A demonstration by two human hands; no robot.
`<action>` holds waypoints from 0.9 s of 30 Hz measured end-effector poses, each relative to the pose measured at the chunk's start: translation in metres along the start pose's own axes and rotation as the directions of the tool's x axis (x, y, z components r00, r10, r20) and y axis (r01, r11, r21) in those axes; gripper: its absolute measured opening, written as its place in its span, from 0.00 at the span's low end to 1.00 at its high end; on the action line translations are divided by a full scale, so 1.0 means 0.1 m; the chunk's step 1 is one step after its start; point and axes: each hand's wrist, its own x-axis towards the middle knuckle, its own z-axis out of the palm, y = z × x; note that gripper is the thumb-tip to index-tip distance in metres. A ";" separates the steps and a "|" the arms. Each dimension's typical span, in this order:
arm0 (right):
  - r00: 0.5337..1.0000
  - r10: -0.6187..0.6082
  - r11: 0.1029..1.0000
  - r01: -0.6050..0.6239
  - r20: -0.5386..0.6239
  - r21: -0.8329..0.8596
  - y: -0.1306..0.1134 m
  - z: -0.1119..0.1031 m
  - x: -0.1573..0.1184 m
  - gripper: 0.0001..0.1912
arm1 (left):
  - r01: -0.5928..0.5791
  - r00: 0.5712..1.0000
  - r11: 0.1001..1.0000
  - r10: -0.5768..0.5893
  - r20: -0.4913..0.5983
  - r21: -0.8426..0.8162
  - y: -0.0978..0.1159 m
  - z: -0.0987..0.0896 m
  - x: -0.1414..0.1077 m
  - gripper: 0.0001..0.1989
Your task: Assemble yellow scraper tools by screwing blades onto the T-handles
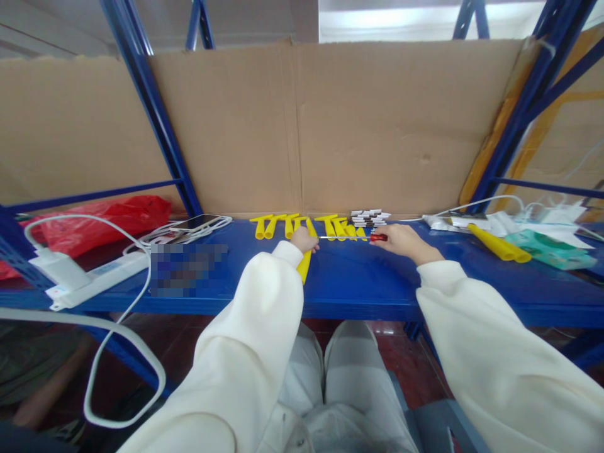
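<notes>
My left hand point(304, 240) is closed around a yellow plastic piece with a tube-like handle point(304, 267) that points toward me. In my right hand point(401, 241) is a screwdriver point(379, 238) with a red handle. Its thin metal shaft lies level and reaches left to my left hand, where my fingers hide the tip. Behind my hands stands a row of T-shaped yellow pieces point(289, 225), with more yellow pieces point(330, 226) to the right. A stack of small white and black pieces point(368, 218) sits behind the screwdriver.
A white power strip point(101, 277) with a looping cable and a red plastic bag point(113, 220) occupy the left. Two yellow tubes point(503, 245) and a green packet point(550, 248) lie at right. A cardboard sheet point(377, 126) closes off the back of the blue shelf point(368, 286).
</notes>
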 end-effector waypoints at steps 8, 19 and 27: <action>0.988 0.006 0.998 -0.017 0.153 0.069 -0.04 -0.03 -0.01 0.15 | 0.010 1.000 1.000 -0.010 -0.005 0.018 0.00 0.00 0.00 0.08; 0.999 -0.041 0.999 0.041 -0.007 0.021 -0.04 -0.03 -0.02 0.10 | 0.019 1.000 1.000 -0.019 -0.004 0.021 0.01 -0.01 -0.02 0.06; 0.995 0.001 0.994 -0.012 0.103 0.105 -0.11 -0.06 -0.04 0.12 | 0.007 1.000 1.000 -0.007 -0.010 -0.011 0.00 -0.03 -0.02 0.05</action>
